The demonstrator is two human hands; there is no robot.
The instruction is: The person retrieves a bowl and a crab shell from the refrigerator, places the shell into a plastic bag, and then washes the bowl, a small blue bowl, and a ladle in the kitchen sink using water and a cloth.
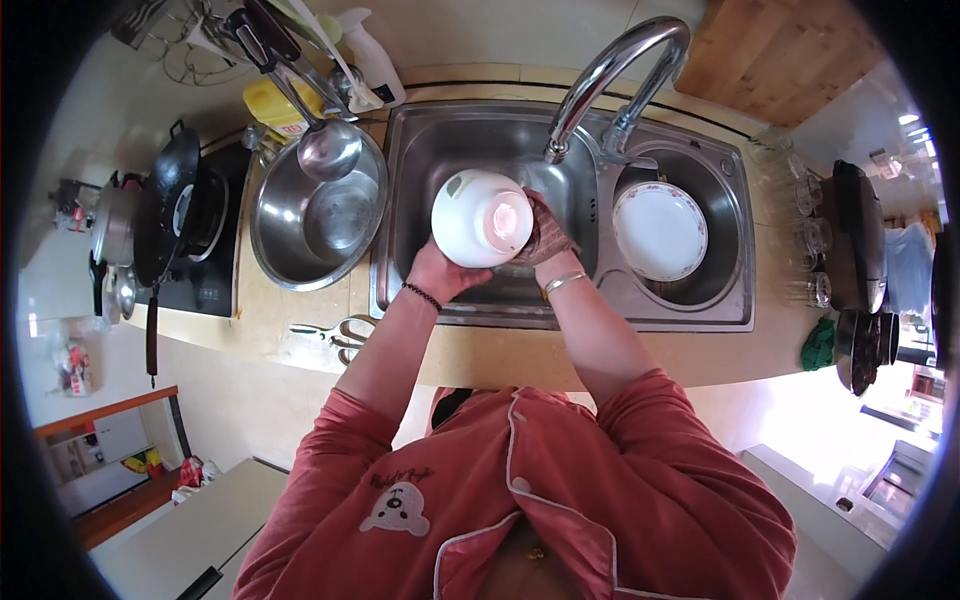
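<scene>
A white ceramic bowl (pixel 469 210) is held over the large basin (pixel 427 142) of a stainless steel sink. It is tilted, so its foot ring faces up and to the right. My left hand (pixel 444 274) grips the bowl from its lower left side. On the other side, my right hand (pixel 555 260) presses a brown cloth (pixel 546 231) against the bowl; its fingers are mostly hidden by the cloth. A white plate with a floral rim (pixel 660 231) lies in the smaller round basin (pixel 720 255) to the right.
The chrome faucet (pixel 611 64) arches over the sink. On the left are a steel basin (pixel 341 214), a ladle (pixel 330 150) and a black wok (pixel 166 206) at the cooktop. Scissors (pixel 341 335) lie near the counter's front edge. Several glasses (pixel 810 232) and a green cloth (pixel 817 345) are on the right.
</scene>
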